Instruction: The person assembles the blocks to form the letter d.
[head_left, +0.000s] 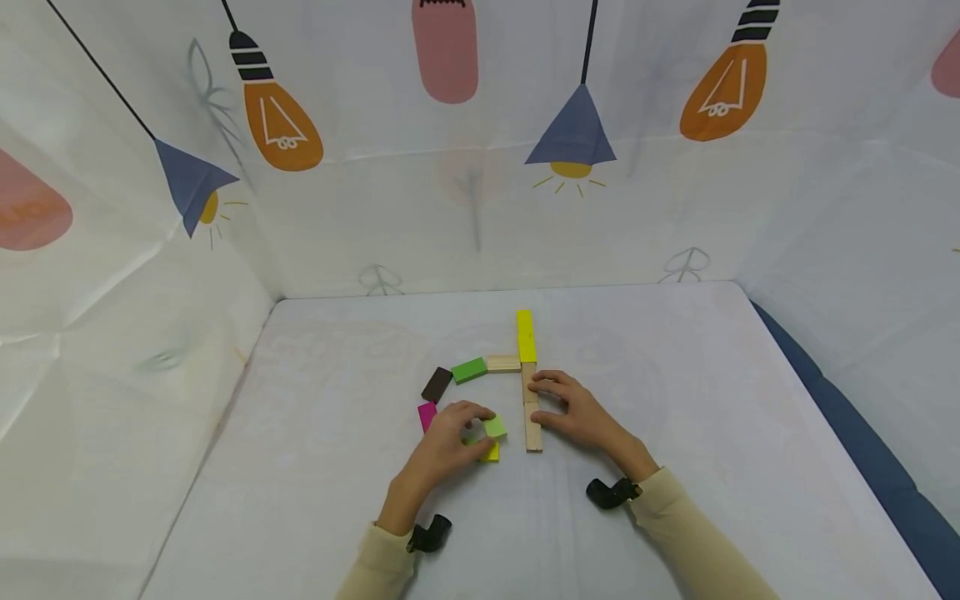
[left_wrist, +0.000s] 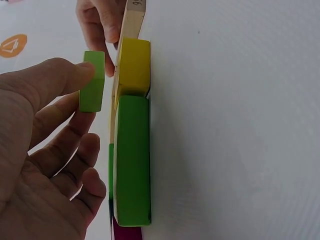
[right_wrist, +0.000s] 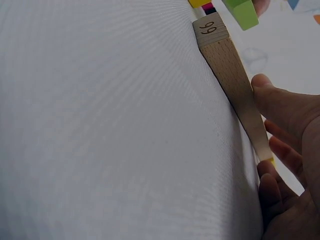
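My left hand [head_left: 441, 443] pinches a light green block [left_wrist: 94, 95] between thumb and fingers, raised above the tabletop. Below it lie a yellow block [left_wrist: 135, 65] and a green block [left_wrist: 132, 160], end to end; in the head view the left hand mostly covers the green one. With its thumb and fingertips, my right hand [head_left: 583, 415] touches the right side of a straight line of plain wooden blocks. The nearer wooden block [right_wrist: 232, 75] has "99" or "66" marked on its end. Beyond it lies another wooden block [head_left: 529, 377].
A yellow piece [head_left: 527, 335] continues the line at its far end. Leftward from there curve a wooden block [head_left: 503, 364], a green block [head_left: 469, 370], a dark brown block [head_left: 437, 384] and a magenta block [head_left: 427, 413]. Printed white cloth [head_left: 480, 217] walls the white table [head_left: 315, 400].
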